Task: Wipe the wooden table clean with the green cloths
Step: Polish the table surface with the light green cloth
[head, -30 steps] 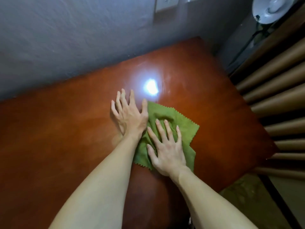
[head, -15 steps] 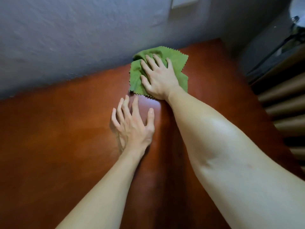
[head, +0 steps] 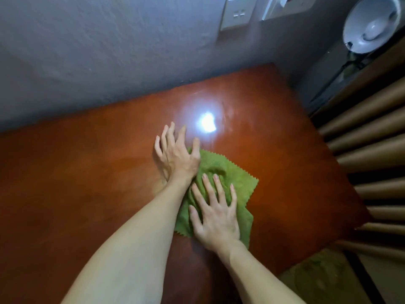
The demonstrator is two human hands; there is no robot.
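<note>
right hand: flat on the green cloth, fingers spread, palm pressing down, not gripping, just pinning it to the table

left hand: also flat and released, fingers splayed on bare wood, thumb side just touching the cloth's upper left edge

cloth position: right under the right hand, bunched in the middle, sits right of centre on the table, zigzag edge poking out to the far right

long axis: runs roughly near-left to far-right, kinda diagonal, same line the right forearm points along

which hand is nearer: right one, no contest, it's already on top; left looks like it's only bracing

next move (my guess): push away toward the wall, since the fingers point that way

open room: plenty of bare wood ahead up to the wall, and loads out left past the left hand

edges to watch: table's right edge is near the cloth's far corner, then a drop beside the cardboard tubes; near edge is close behind the right wrist

glare spot: shiny patch just past the left fingertips, faint smears beside it
</note>
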